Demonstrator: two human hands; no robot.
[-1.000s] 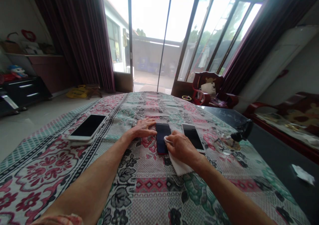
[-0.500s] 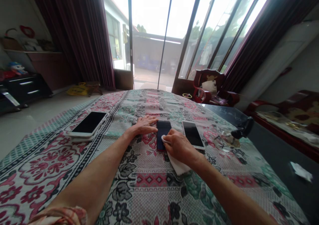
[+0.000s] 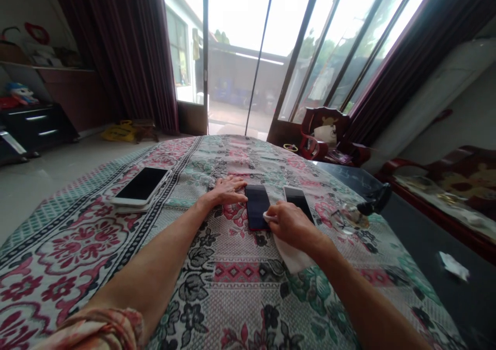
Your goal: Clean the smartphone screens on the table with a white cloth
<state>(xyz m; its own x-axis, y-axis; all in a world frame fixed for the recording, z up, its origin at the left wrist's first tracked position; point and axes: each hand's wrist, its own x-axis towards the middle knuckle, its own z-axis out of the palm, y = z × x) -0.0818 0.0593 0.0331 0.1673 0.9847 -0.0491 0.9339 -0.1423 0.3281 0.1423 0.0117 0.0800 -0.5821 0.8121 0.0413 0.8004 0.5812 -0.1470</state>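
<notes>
A dark smartphone point(image 3: 256, 205) lies screen up on the patterned tablecloth point(image 3: 240, 298). My left hand point(image 3: 229, 190) rests flat at its left edge, fingers stretched out and thumb against the side. Closed round a white cloth point(image 3: 295, 257), my right hand point(image 3: 291, 224) presses a bunched bit of it at the phone's lower right edge; the rest hangs down below the hand. Just right of the dark phone is a white smartphone point(image 3: 298, 199), its lower part hidden by my right hand. Another white phone point(image 3: 141, 185) lies farther left, on top of something pale and flat.
A glass ashtray-like dish point(image 3: 349, 218) with a black object point(image 3: 375, 199) beside it stands right of the phones. Crumpled white paper point(image 3: 453, 266) lies on the dark surface at the right. Wooden chairs point(image 3: 325, 133) and a glass door point(image 3: 240, 71) are beyond the table.
My right hand has slid with the cloth rightward across the dark phone's screen to its right edge, now covering more of the white phone. My left hand stays at the phone's left side.
</notes>
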